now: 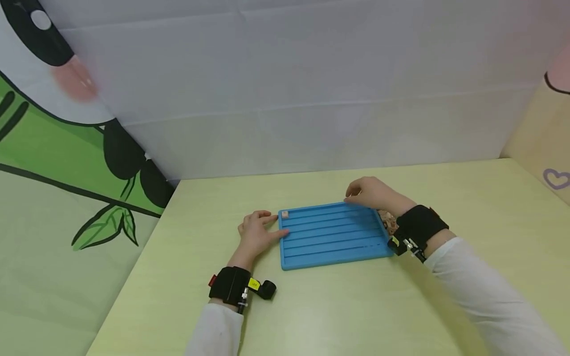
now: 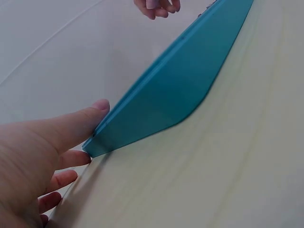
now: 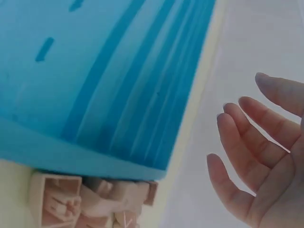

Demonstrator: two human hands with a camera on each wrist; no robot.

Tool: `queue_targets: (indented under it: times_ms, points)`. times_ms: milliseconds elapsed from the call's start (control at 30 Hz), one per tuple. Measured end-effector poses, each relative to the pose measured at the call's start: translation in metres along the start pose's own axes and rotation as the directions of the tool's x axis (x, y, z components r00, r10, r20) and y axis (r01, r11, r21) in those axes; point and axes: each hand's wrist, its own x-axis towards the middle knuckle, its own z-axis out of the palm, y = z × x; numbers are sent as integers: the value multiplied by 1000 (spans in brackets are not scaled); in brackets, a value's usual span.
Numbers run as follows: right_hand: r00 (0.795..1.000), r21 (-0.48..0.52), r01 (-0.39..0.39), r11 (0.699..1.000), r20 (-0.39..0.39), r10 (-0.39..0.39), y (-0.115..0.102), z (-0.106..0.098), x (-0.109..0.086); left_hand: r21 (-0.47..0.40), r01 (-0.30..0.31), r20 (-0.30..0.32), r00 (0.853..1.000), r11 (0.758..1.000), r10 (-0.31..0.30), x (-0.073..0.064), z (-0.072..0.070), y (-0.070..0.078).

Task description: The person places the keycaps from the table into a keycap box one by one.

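A blue tray (image 1: 336, 237) with long parallel ridges lies on the table, one small pale wooden tile (image 1: 285, 215) in its back left corner. My left hand (image 1: 257, 232) holds the tray's left edge, thumb over the rim; in the left wrist view the index fingertip is at the corner below the thumb. Over the tray's back right edge is my right hand (image 1: 369, 193). Its fingers (image 3: 244, 137) are loosely bent and apart in the right wrist view, with nothing between them. Beside the tray's right end lie several wooden pieces (image 3: 109, 202), partly hidden by the right wrist in the head view.
The pale yellow table (image 1: 329, 311) extends around the tray, its back edge against a white cloth wall (image 1: 285, 99). A printed green panel (image 1: 67, 128) stands on the left. Both wrists wear black straps (image 1: 229, 286) with small cameras.
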Motion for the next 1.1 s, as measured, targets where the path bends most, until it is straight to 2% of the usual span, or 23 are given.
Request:
queue_targets:
  times_ms: [133, 267, 533, 800, 1100]
  points:
    - [999, 43, -48, 998, -23, 49, 5, -8, -9, -12, 4, -4, 1000, 1000, -4, -2, 0, -1]
    - [997, 34, -78, 996, -11, 78, 11, -12, -19, -4, 7, 2, 1000, 1000, -7, -3, 0, -2]
    - [996, 19, -83, 996, 23, 83, 27, -15, -36, -4, 6, -9, 1000, 1000, -6, -4, -4, -5]
    - [995, 33, -98, 995, 4, 98, 47, -20, -53, -13, -4, -4, 1000, 1000, 4, -2, -2, -3]
    - [996, 64, -80, 995, -21, 82, 62, -17, -54, -10, 14, -28, 1000, 1000, -14, 2, 0, -3]
